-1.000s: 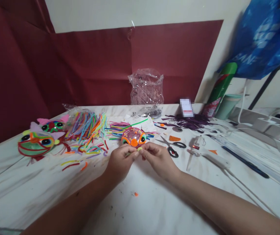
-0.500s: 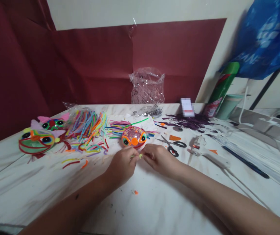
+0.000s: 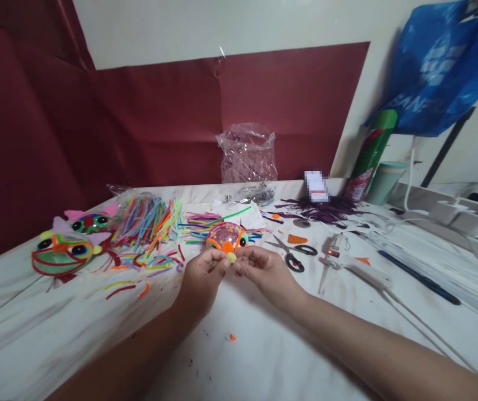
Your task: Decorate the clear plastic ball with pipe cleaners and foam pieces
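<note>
My left hand (image 3: 205,273) and my right hand (image 3: 264,272) meet in front of me, both closed in a pinch. Between their fingertips is a small round yellow piece (image 3: 231,258) that looks like a coiled pipe cleaner. Just behind the fingers sits a clear ball-shaped fish (image 3: 227,231) with googly eyes outlined in orange and an orange disc at its front; my hands hide its lower part. Scissors (image 3: 292,253) lie half open to the right of my right hand. Farther right rests a white glue gun (image 3: 359,267) with a red light showing.
Two finished-looking fish (image 3: 61,253) stand at the left. A pile of colourful pipe cleaners (image 3: 151,220) lies beside them, with loose cut bits in front. Purple strands (image 3: 326,209), a dark blue pen-like stick (image 3: 418,277), clear glue sticks and a power strip (image 3: 443,217) occupy the right.
My fingertips have come closer together around the yellow piece, which now shows as a round disc facing me. The view has shifted slightly; the fish stays behind my hands.
</note>
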`<state>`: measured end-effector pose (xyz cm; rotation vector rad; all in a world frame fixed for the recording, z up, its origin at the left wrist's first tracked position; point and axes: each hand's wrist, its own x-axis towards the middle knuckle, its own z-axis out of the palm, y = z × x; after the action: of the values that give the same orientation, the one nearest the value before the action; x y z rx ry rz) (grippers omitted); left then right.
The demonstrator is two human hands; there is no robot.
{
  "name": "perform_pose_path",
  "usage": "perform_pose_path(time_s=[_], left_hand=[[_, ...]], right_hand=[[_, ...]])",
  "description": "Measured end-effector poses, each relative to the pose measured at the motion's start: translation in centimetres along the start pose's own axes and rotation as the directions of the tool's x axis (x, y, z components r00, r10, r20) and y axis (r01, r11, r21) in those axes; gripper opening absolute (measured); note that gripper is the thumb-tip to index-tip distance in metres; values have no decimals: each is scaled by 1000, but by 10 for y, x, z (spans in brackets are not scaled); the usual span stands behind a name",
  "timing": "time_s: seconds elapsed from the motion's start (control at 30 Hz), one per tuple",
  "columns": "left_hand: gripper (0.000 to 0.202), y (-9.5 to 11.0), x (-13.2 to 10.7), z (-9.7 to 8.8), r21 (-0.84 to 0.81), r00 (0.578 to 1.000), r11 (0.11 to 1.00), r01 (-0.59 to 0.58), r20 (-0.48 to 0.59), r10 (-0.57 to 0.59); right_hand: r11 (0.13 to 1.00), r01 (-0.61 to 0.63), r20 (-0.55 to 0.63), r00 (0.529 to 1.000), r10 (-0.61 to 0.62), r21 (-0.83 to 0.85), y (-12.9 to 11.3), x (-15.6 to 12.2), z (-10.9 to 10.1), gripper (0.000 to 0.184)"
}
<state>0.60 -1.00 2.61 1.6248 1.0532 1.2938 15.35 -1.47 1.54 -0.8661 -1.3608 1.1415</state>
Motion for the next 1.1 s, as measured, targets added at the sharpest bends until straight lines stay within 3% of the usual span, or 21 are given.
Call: perform_pose_path(time_s=[0.13, 0.33, 0.57, 0.7, 0.77, 0.83, 0.93, 1.0, 1.1], left_hand=[[15, -2, -5, 5, -17, 998, 999, 32, 46, -31], [18, -3, 0, 2, 182, 995, 983, 29, 85, -45], [13, -4, 1, -1, 451, 974, 863, -228, 122, 193], [14, -8, 0, -1, 482, 954, 825, -294, 206, 220], [14, -7, -1, -1, 465, 945, 826, -318, 228, 236], [14, -4, -1, -3, 422, 935, 837, -349, 214, 282], [14, 1, 0, -5, 322, 941, 884, -337, 100, 322], [13, 2, 0, -6, 244, 953, 923, -298, 19, 303], [15, 1, -2, -4, 139, 965, 955, -262, 16, 262]], right_hand=[[989, 106, -55, 992, -113, -104, 2, -7, 4, 22], [909, 186, 42, 982, -184, -373, -1, -2, -8, 19], [645, 328, 253, 944, -210, -690, -10, -2, -15, 14], [536, 398, 358, 916, -182, -744, -9, 0, -22, 13], [585, 408, 391, 906, -164, -701, -10, 2, -25, 14], [742, 345, 376, 917, -135, -574, -12, 4, -25, 12], [966, 138, 292, 954, -71, -218, -10, 6, -20, 17], [999, 43, 215, 976, -38, -17, -5, 5, -14, 27], [997, 17, 105, 994, -25, 80, 3, 1, -4, 26]])
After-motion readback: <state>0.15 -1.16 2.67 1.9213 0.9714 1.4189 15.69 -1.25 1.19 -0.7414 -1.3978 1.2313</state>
